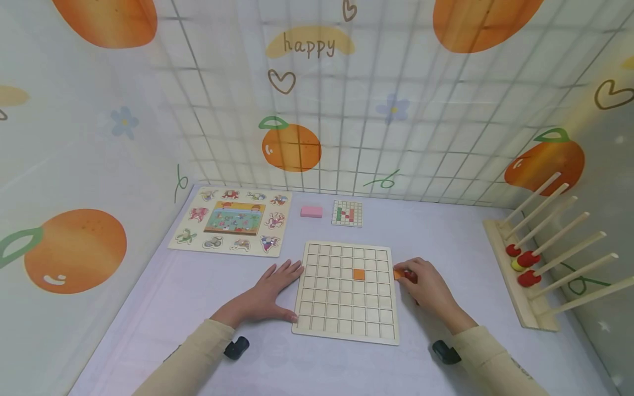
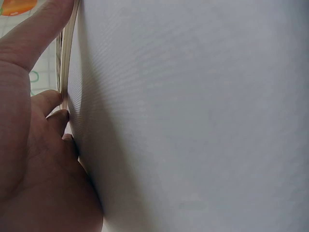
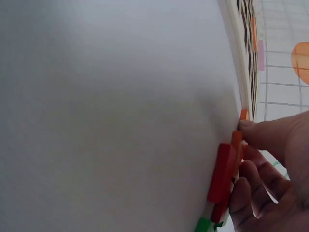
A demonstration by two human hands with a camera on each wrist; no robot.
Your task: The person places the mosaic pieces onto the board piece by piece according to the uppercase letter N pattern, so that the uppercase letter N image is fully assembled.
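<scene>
Pale grid board (image 1: pixel 337 297) on table (image 1: pixel 307 374), orange tile (image 1: pixel 359 274) in one cell. Left hand (image 1: pixel 264 295) spread at left edge; right hand (image 1: pixel 428 287) pinches second tile (image 1: pixel 398 274) by right edge, red block (image 3: pixel 221 174) alongside. Bead rack (image 1: pixel 527 305) far right.

The bench (image 1: pixel 346 368), draped in smooth pale-lavender cloth, carries a square, light wooden grid board (image 1: pixel 346 297) at its centre. Behind lie a pink rectangular block (image 1: pixel 311 212) and a small white gridded card with a coloured pattern (image 1: pixel 347 213); back left, a cream rectangular puzzle board with sea-animal pictures (image 1: pixel 228 243). A pale wooden peg stand (image 1: pixel 520 300) stands at right. Small red, orange and green flat pieces (image 3: pixel 222 171) cluster just beside the grid board's right edge.
</scene>
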